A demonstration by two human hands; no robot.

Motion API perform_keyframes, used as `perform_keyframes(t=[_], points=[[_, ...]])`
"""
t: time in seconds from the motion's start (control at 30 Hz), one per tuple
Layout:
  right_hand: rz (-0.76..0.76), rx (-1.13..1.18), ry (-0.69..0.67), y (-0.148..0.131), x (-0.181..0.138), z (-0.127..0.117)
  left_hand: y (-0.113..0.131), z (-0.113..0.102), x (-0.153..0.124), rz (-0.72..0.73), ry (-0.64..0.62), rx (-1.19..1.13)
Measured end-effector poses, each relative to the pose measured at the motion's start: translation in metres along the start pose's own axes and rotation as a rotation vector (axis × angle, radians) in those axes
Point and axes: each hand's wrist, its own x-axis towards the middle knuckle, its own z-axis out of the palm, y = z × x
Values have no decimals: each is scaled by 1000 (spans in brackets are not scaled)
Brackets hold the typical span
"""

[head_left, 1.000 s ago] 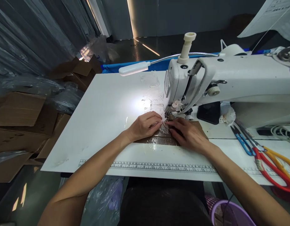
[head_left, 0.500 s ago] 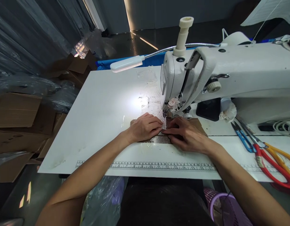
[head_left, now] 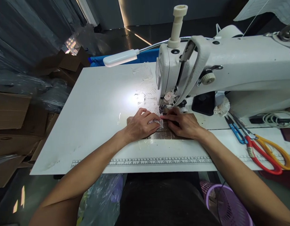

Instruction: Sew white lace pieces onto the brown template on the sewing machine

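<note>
A white sewing machine stands on a white table. A strip of white lace runs from the back of the table under the presser foot. My left hand lies on the lace just left of the foot, its fingers curled down and pressing the lace end. My right hand lies just right of it, fingers together, pinching the same lace end at the foot. Both hands rest over a brown taped patch on the table.
A gooseneck lamp lights the table by the needle. Blue snips and red and yellow scissors lie at the right. A ruler strip runs along the front edge. Cardboard boxes sit at the left, a purple basket below.
Both hands have slid a little further toward the presser foot with the lace end. The view has shifted, so the machine sits higher and more to the left.
</note>
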Motion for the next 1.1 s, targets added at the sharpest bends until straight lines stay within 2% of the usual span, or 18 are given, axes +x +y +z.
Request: perform_keyframes(t=[0.2,0.37,0.47,0.77,1.1], points=[[-4,-14,13,0,1,-1,1,0,0,71,-21,12],[-107,-32,9,0,1,-1,5,-6,0,52,-111,-54],[-122,-44,24,-1,0,-1,6,-7,1,23,-111,-100],[-28,-112,7,-4,0,1,0,0,1,9,-9,-121],[41,-231,14,-9,4,4,-4,3,-3,-53,-52,-134]])
